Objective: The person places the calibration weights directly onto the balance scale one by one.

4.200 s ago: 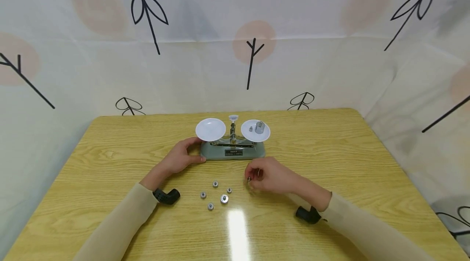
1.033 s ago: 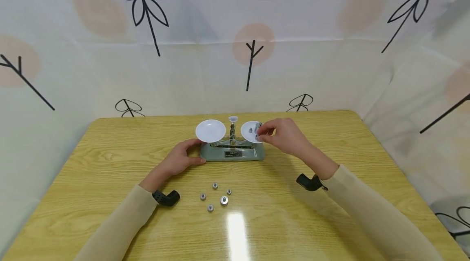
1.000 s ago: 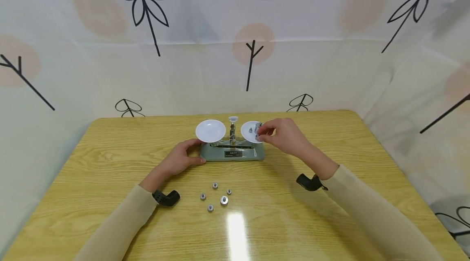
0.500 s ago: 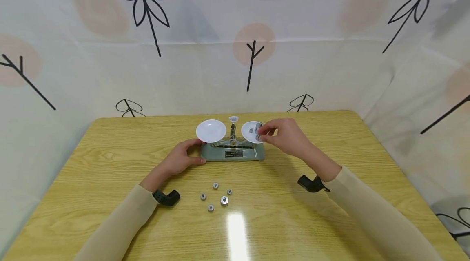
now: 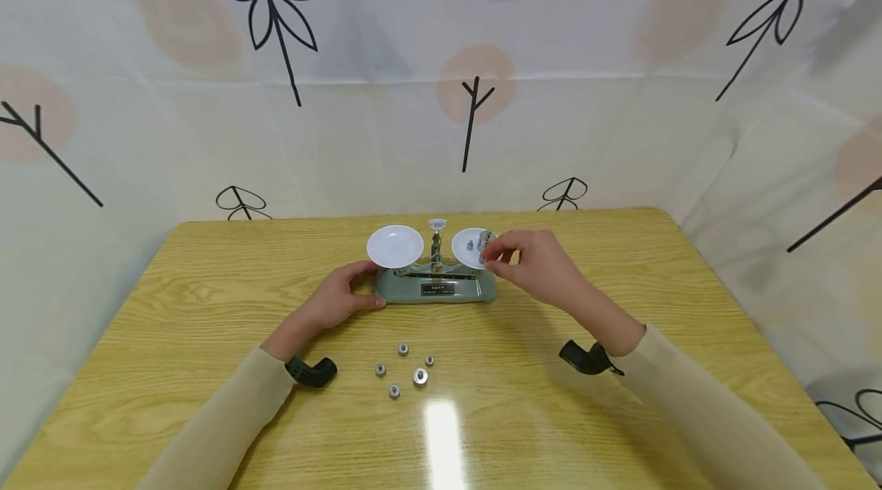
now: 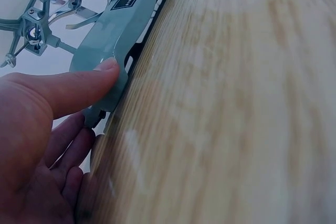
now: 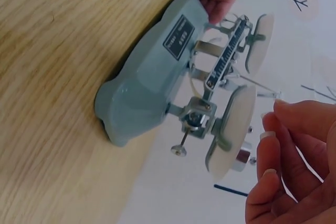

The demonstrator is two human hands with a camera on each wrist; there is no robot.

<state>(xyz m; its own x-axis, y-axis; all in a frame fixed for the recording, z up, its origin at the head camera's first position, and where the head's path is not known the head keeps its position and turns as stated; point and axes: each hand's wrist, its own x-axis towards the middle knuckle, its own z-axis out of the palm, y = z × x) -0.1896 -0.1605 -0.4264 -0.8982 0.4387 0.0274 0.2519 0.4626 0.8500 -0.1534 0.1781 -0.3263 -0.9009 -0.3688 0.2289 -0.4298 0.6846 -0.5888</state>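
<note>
A grey-green balance scale (image 5: pixel 436 292) with two white pans stands near the table's far edge. My left hand (image 5: pixel 333 297) grips the left end of its base, the thumb (image 6: pixel 86 86) on the front and other fingers behind. On the right pan (image 5: pixel 462 254) stand a large metal weight (image 5: pixel 485 237) and a small weight (image 5: pixel 470 245); another small one at the pan's front is partly hidden by fingers. The left pan (image 5: pixel 395 246) bears nothing. My right hand (image 5: pixel 540 264) is beside the right pan, fingers loosely bent; the right wrist view shows nothing between thumb and fingertips.
Several small metal weights lie on the wooden table (image 5: pixel 276 260) in front of the scale, the biggest weight (image 5: pixel 420 377) among them. A patterned cloth (image 5: pixel 386 138) hangs behind the table. Each wrist wears a black camera mount (image 5: pixel 311 372).
My right hand took a small weight from the table to the right pan, and has now drawn slightly back towards me from it. My left hand stays on the base.
</note>
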